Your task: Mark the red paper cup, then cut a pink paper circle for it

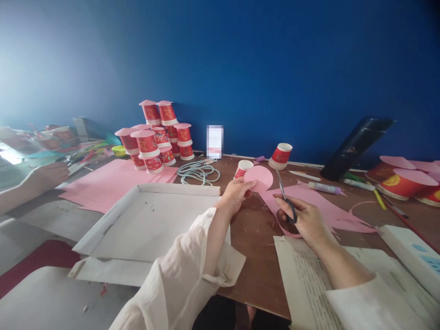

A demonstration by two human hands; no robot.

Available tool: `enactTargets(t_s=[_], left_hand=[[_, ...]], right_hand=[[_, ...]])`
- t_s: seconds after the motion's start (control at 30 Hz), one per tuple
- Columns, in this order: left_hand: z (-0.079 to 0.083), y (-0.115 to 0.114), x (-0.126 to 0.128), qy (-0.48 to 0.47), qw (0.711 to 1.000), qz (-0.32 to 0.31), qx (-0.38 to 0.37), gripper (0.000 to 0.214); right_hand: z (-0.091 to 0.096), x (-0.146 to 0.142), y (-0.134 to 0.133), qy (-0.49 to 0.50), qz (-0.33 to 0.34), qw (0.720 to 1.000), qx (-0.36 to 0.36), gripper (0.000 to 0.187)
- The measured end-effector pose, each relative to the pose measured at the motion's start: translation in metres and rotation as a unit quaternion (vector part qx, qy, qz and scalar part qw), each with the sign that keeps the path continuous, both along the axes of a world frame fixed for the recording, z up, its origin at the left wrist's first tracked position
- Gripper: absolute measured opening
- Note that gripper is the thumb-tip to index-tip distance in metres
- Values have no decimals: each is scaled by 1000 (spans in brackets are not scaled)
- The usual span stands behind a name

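Observation:
Between thumb and fingers, my left hand [237,192] pinches a pink paper circle [261,178] above the brown table. My right hand [305,217] is closed around the dark handles of a pair of scissors [282,188], whose blades point up and away, just right of the circle. Behind the circle stands a red and white paper cup [244,166], partly hidden by it. Another red paper cup [281,156] stands farther back near the wall. Under the scissors lies a pink sheet with cut edges [319,208].
Stacked red cups with pink discs [147,144] stand at the back left beside pink sheets [99,181]. A white box lid [165,224], coiled cable [197,173] and phone [215,142] lie left of centre. At right are a black cylinder [357,146], glue stick [325,188] and more cups [407,183]. Another person's arm [34,185] reaches in at left.

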State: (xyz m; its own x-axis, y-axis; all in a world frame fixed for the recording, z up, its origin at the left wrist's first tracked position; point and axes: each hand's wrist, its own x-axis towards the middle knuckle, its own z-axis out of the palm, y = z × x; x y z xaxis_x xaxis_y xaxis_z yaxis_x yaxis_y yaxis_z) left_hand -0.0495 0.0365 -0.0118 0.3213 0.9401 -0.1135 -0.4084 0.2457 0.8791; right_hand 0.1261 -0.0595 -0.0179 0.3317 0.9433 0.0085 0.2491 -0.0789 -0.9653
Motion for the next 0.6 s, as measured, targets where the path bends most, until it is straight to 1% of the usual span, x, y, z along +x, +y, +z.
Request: enactTargets(t_s=[0.1, 0.23, 0.47, 0.6], left_hand=[[0, 0, 0, -12, 1000, 3, -11, 28], [-1, 1, 1, -18, 1000, 2, -7, 30], [0, 0, 0, -6, 1000, -4, 0, 31], [2, -1, 0, 5, 1000, 2, -2, 36]], right_hand=[[1, -1, -1, 8, 6, 1000, -6, 64], [2, -2, -2, 17, 15, 1000, -11, 64], [-6, 4, 1, 19, 30, 999, -17, 65], [-8, 5, 2, 7, 30, 999, -11, 66]])
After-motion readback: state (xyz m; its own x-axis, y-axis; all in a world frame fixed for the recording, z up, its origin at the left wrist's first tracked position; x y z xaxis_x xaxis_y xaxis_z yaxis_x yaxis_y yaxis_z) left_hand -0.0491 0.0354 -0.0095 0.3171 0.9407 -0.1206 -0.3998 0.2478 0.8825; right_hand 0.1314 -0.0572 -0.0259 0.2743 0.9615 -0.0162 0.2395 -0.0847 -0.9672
